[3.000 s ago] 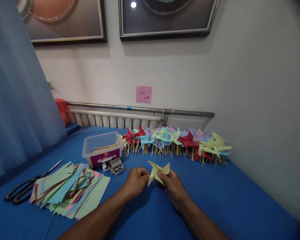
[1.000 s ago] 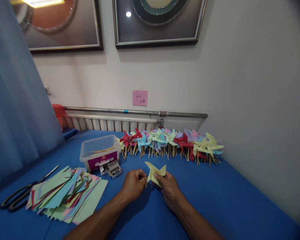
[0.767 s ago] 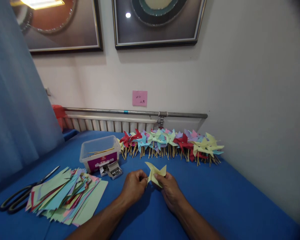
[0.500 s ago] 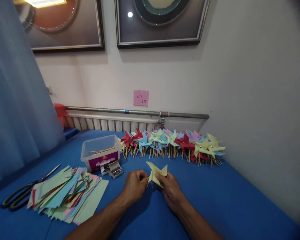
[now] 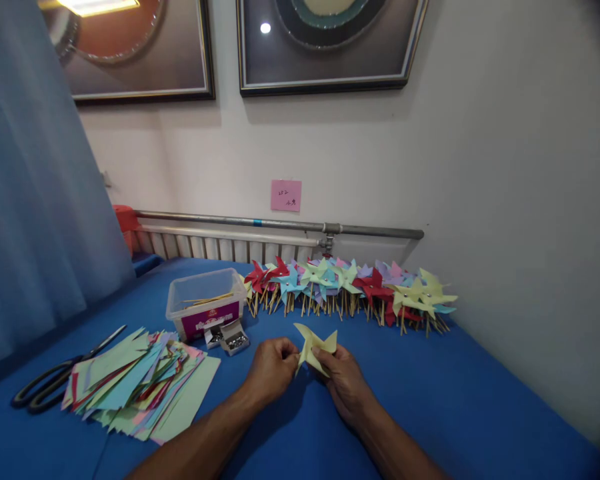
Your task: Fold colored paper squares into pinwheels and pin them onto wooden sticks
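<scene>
Both hands meet over the blue tablecloth (image 5: 480,400), and between them is a pale yellow paper pinwheel head (image 5: 316,345), lifted a little off the cloth with its folded points fanning up and out. The left hand (image 5: 273,368) is curled, thumb and fingertips pinched on the left point of the paper; the right hand (image 5: 344,381) is closed on the lower right of it, thumb pressed against the folds near the centre. To my eye this is the stage where the corners have been gathered to the middle and are being held there, with no stick or pin on it yet that I can make out. Whatever fastens it would have to go through that centre without the folds springing loose, so one hand must keep its pinch while the other is free to fetch. The small open box of metal pins (image 5: 235,339) lies just left of the hands, against the clear plastic tub (image 5: 206,308) with thin wooden sticks in it. Further left sits a loose stack of cut coloured paper (image 5: 137,383) and a pair of black-handled scissors (image 5: 55,381). Along the wall behind, a long row of finished pinwheels (image 5: 350,288) lies on its sticks.
</scene>
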`<state>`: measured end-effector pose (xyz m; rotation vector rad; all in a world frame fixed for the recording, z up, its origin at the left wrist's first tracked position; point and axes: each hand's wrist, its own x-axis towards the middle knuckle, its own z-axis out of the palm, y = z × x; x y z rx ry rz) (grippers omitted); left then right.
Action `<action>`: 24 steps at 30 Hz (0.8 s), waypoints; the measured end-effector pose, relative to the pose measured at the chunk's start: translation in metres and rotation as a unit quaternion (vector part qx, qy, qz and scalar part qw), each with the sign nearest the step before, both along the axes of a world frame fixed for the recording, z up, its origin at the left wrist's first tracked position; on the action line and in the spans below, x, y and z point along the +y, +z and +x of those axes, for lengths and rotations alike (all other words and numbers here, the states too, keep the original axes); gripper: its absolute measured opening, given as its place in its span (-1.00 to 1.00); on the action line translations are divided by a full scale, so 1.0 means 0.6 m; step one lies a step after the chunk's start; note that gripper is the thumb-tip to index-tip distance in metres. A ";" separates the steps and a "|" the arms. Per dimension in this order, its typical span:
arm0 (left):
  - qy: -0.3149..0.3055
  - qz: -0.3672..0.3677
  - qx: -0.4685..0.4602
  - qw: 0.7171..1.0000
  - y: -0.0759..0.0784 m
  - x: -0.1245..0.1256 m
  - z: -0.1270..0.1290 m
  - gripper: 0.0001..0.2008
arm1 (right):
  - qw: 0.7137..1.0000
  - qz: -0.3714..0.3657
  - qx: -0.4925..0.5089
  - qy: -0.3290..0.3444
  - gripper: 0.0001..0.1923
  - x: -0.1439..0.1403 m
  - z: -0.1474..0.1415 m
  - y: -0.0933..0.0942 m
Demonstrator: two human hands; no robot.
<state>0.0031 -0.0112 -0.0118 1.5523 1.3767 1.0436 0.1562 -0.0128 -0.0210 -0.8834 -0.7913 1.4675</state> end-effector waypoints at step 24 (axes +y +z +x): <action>0.015 0.010 0.021 1.000 -0.002 0.000 0.000 -0.88 | 1.000 -0.001 -0.003 -0.020 -0.56 0.004 0.002 0.001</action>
